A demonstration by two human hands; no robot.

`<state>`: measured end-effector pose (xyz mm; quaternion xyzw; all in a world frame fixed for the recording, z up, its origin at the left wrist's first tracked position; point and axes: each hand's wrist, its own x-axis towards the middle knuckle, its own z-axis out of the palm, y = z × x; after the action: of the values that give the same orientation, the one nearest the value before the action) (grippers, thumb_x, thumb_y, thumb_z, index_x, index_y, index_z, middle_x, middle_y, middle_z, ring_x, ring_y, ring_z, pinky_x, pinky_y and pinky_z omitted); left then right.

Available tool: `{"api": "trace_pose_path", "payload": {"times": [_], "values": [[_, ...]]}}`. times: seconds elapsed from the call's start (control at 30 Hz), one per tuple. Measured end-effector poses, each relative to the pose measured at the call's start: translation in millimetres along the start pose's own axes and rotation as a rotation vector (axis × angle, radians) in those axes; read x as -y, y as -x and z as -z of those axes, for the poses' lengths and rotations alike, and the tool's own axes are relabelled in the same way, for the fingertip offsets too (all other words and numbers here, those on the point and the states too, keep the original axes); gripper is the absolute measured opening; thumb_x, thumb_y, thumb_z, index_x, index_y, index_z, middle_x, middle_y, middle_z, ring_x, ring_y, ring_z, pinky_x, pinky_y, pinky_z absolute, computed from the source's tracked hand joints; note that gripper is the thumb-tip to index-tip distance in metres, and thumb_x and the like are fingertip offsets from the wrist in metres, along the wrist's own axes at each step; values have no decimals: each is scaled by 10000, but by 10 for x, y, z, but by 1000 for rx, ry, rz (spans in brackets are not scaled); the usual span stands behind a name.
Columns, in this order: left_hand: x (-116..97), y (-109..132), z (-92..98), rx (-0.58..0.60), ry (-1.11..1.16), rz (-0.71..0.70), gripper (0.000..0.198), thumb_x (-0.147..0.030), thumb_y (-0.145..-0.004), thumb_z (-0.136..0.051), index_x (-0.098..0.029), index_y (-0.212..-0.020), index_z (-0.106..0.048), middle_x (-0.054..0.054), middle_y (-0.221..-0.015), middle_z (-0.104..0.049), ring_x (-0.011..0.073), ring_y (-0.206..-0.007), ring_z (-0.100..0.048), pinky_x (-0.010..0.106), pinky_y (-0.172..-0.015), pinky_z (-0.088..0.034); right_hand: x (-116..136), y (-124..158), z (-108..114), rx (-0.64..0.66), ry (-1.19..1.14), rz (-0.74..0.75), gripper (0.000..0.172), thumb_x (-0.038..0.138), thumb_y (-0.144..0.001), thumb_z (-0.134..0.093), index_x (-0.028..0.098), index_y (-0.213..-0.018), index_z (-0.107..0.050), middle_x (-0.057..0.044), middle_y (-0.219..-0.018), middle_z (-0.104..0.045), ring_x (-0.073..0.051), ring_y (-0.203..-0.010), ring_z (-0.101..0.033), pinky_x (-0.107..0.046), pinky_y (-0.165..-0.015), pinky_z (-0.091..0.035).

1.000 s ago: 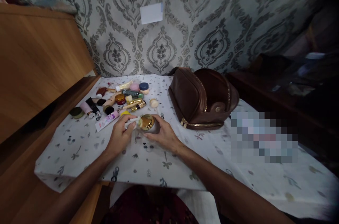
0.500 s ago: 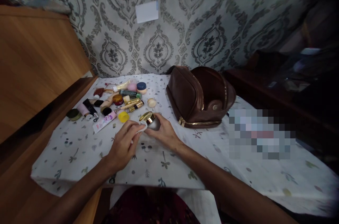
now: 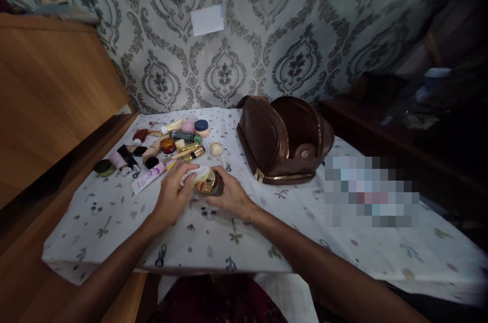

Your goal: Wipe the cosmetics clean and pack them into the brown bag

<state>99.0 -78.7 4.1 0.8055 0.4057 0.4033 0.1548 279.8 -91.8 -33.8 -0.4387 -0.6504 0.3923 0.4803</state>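
Gold-lidded jar [image 3: 208, 186] on the cloth-covered bench [image 3: 114, 211], near the middle of its near half. The jar is enclosed from the right by the right hand [image 3: 231, 197], whose grip is closed round the dark body. A white pad [image 3: 193, 174] is pinched in the closed grip of the left hand [image 3: 172, 196] and is pressed onto the far left edge of the lid. The step in hand is judged to be the wiping of the lid. Any further stroke would call for a steady hold on the jar and light, even pressure from the pad, since the small bottles and tubes [image 3: 171, 142] are laid out just beyond the left hand. A brown bag [image 3: 284, 140] is seen further right and far, apart from both hands.
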Motion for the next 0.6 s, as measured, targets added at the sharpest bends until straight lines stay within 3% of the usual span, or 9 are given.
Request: {"api": "trace_pose_path", "payload": {"times": [0.17, 0.33, 0.43, 0.6], "values": [[114, -19, 27, -24, 61, 105, 234, -330, -946, -502, -194, -1080, -636, 73, -1110, -666, 251, -1087, -598, 381, -921, -480, 3, -29, 14, 23, -247, -82, 505, 323, -639, -792, 214, -1077, -567, -36, -1106, -663, -226, -1085, -600, -370, -988, -445], [122, 10, -21, 48, 121, 102, 309, -298, -938, -510, -196, -1209, -617, 87, -1206, -657, 255, -1159, -584, 412, -1007, -442, -26, -32, 32, 60, -410, -136, 565, 423, -811, -656, 260, -1306, -436, -25, -980, -676, -212, -961, -654, -358, -872, -506], [65, 65, -134, 47, 153, 95, 297, -277, -938, -513, -197, -1201, -627, 86, -1158, -661, 244, -1124, -596, 406, -1004, -445, 8, 28, 11, 67, -234, 5, 545, 413, -876, -592, 241, -1362, -417, -20, -901, -648, -212, -870, -646, -355, -814, -512], [-7, 170, -329, -108, 202, 185, 275, -312, -991, -416, -185, -1118, -625, 86, -1094, -658, 231, -1080, -604, 400, -1000, -445, 146, 246, -127, -56, 308, 276, 394, 313, -1004, -372, 188, -1371, -446, -113, -1092, -635, -253, -991, -597, -433, -916, -471]]}}
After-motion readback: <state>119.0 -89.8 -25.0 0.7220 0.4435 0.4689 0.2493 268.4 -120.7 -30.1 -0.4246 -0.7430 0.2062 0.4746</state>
